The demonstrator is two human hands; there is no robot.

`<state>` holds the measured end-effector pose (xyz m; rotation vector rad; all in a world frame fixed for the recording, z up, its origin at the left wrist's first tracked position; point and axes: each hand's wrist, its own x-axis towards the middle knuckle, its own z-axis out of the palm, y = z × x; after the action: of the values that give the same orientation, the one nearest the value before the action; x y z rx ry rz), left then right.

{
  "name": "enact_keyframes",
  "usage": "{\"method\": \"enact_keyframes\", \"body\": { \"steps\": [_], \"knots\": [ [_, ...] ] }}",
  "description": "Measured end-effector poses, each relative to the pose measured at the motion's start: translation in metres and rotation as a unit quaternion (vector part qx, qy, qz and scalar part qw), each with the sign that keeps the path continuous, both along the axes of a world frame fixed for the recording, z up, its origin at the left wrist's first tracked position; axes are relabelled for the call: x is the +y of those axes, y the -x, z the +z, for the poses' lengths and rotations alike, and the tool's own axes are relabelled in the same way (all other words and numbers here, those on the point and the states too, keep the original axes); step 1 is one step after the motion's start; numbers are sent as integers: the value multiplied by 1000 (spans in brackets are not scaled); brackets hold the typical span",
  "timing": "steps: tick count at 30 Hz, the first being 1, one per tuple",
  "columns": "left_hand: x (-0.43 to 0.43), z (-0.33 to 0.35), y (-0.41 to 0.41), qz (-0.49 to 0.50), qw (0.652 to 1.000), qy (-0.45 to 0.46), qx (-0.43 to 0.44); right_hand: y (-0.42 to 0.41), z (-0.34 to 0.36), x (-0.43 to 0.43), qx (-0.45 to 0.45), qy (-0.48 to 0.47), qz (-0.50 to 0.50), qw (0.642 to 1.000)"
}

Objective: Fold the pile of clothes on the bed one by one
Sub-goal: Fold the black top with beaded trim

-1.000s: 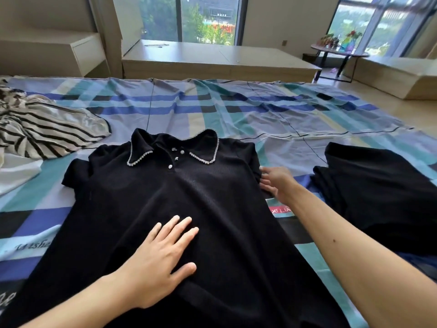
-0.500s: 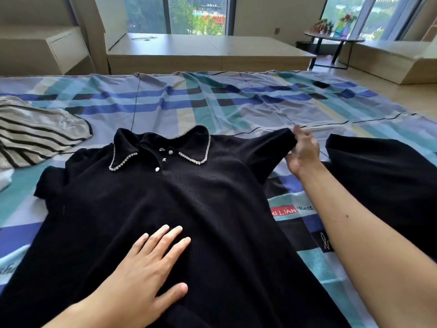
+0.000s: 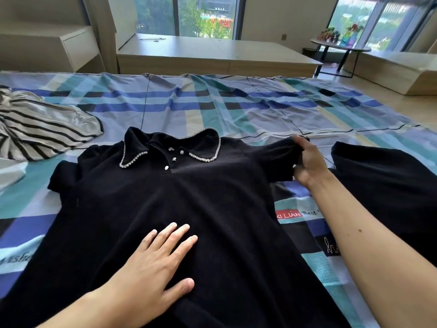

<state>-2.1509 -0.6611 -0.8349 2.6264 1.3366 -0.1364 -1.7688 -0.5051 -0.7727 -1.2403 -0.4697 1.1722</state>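
Observation:
A black collared dress with pearl trim on the collar and pearl buttons lies face up on the bed, collar away from me. My left hand lies flat on its middle, fingers straight, pressing the cloth down. My right hand grips the end of the dress's right short sleeve, pulled out sideways and slightly raised. The left sleeve lies partly bunched near the shoulder.
A plaid blue, teal and cream bedsheet covers the bed. A striped black-and-white garment lies at the left. Another black garment lies at the right. Beyond the bed stand a low wooden platform and a small round table.
My right hand went from the dress's right side to the sleeve end, took hold of it and drew it out to the right. The left hand has stayed flat on the dress.

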Motion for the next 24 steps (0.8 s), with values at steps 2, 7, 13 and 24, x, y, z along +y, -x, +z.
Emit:
{"method": "enact_keyframes", "body": {
  "steps": [2,7,13,24],
  "knots": [
    [-1,0,0,3,1000,0,-6,5,-6,-12,-66,51,113,990],
    [-4,5,-1,5,1000,-6,-5,2,-21,-20,-212,136,107,962],
    [-5,10,-4,2,1000,-2,3,-11,-24,-28,-255,113,52,959],
    [-6,5,-5,2,1000,-6,11,50,26,-23,-505,-171,158,831]
  ]
}}
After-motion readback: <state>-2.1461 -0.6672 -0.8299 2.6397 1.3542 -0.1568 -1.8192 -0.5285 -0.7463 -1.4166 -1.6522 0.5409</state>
